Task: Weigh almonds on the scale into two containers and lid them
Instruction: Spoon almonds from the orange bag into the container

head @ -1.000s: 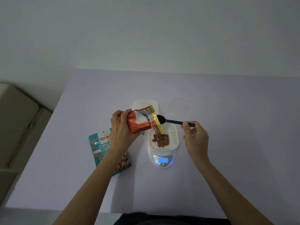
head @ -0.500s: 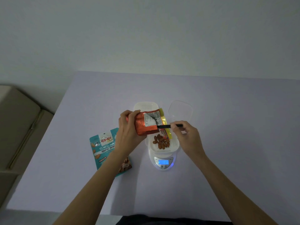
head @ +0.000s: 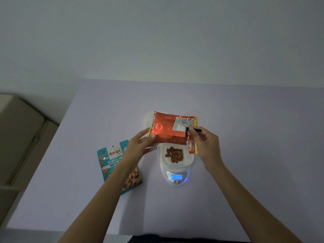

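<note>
Head view: two hands hold an orange almond packet and a spoon above a scale

Nearest the viewer, two bare forearms reach forward over a pale lilac bench (head: 245, 172). Between them sits a white digital scale (head: 176, 179) with a lit blue display; the number on it is too small to read. On the scale rests a white container (head: 190, 159), open on top, with a small heap of brown almonds (head: 174, 154) lying in its middle.

To the left of the scale, a teal pouch of roasted almonds (head: 112, 158) lies flat on the bench, partly covered by the left forearm.

Just above the container, the left hand (head: 140, 146) holds an orange foil packet (head: 168, 128) by its left end, thumb on the near face and fingers (head: 145, 133) curled behind, clamped on the foil. The packet lies sideways in the air, its printed back facing the camera and its yellow-edged right end hanging over the container.

The right hand (head: 205, 142) is at the packet's right end, its fingers pinched together on the handle of a black spoon (head: 197, 129). The spoon's bowl is hidden inside or behind the packet mouth.

Farther back, partly hidden by the packet, a second white container (head: 148, 118) stands on the bench, and a clear lid (head: 204, 118) lies beside it to the right. Beyond the bench is a plain pale wall (head: 157, 41). A beige piece of furniture (head: 19, 137) stands at far left.
</note>
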